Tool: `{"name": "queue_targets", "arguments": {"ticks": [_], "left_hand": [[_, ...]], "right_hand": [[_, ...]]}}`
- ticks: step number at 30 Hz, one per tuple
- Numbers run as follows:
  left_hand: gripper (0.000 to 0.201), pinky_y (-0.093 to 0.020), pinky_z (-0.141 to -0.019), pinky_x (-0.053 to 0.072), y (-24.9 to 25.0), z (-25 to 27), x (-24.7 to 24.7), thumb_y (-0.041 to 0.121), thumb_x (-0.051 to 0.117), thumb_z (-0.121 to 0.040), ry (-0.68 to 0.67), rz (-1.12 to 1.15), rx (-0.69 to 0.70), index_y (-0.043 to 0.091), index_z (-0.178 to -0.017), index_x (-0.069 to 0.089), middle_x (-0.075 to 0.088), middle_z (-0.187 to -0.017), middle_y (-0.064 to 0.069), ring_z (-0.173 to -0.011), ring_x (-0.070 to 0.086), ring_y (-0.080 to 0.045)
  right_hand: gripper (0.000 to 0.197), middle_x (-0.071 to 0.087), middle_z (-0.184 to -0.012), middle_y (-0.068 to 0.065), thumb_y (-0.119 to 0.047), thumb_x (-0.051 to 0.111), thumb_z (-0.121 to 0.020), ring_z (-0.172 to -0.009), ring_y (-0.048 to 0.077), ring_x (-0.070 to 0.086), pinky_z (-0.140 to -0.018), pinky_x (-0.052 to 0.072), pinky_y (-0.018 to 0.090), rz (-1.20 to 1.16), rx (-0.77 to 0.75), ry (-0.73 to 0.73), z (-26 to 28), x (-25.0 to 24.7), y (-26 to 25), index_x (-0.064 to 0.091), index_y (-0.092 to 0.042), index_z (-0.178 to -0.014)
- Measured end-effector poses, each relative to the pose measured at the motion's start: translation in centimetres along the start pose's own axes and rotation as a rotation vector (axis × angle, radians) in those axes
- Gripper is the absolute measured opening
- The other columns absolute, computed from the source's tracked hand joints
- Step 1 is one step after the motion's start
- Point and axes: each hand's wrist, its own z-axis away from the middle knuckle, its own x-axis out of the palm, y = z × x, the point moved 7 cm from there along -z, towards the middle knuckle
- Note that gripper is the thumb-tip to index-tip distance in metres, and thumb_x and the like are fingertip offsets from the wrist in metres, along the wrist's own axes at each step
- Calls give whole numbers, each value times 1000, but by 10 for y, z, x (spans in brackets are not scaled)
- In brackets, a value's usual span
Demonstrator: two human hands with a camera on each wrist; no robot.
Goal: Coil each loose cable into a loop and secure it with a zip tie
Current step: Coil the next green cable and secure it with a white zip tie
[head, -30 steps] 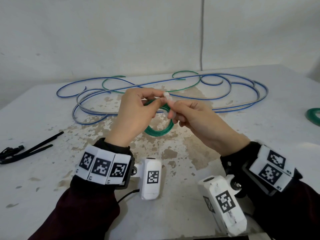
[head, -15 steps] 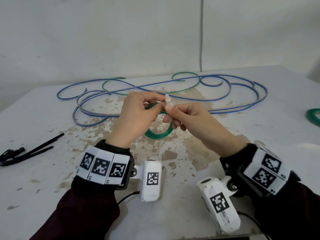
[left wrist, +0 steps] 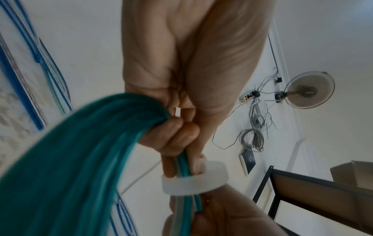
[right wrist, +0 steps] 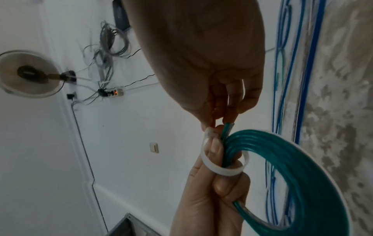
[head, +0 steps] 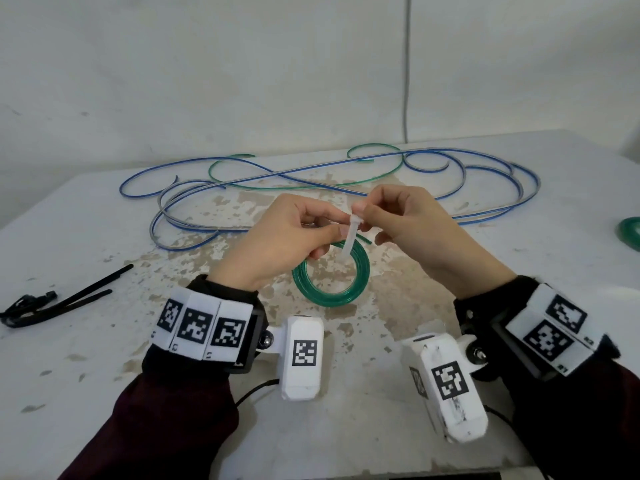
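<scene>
Both hands [head: 346,233] hold zip tie [right wrist: 222,166] looped around green coil [head: 330,282].

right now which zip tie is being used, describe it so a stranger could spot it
Start at the white table and find the two hands raised over its middle. Between their fingertips hangs a green coil, with the zip tie looped loosely around its top. It is the only whitish strap; the ties lying far left are black.

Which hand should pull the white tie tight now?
Probably the right hand: it already pinches the zip tie at its head, while the left hand holds the green coil.
</scene>
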Motion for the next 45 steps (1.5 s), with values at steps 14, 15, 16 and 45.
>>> {"name": "queue_targets", "arguments": {"ticks": [14,15,16,45], "left_hand": [[14,-12,-52,37,2,6,8,13,57,-92,-184,15,-49,17,-96,70,54,-48,11,-45,39,-4],[14,-12,-51,38,2,6,9,13,57,-93,-190,26,-49,18,-95,70,55,-50,11,-45,39,-4],[15,-12,-51,38,2,5,8,13,56,-93,-197,38,-50,17,-95,70,57,-53,10,-45,39,-5],[18,-33,-71,55,1,3,13,7,46,-99,-197,32,23,8,-111,59,40,-56,6,-51,40,-11]], "right_hand": [[20,57,-70,-3,-20,54,-96,-60,-2,59,-57,48,16,-93,47,269,-9,-32,10,56,-14,-77],[20,56,-70,-3,-21,54,-97,-61,-1,59,-57,48,17,-104,54,291,-9,-33,13,56,-14,-78],[20,56,-70,-3,-21,54,-97,-62,0,59,-57,48,18,-118,57,321,-9,-33,14,56,-15,-78],[17,62,-79,6,-12,62,-90,-64,8,63,-54,53,22,-216,43,48,-2,-2,7,62,5,-93]]}}
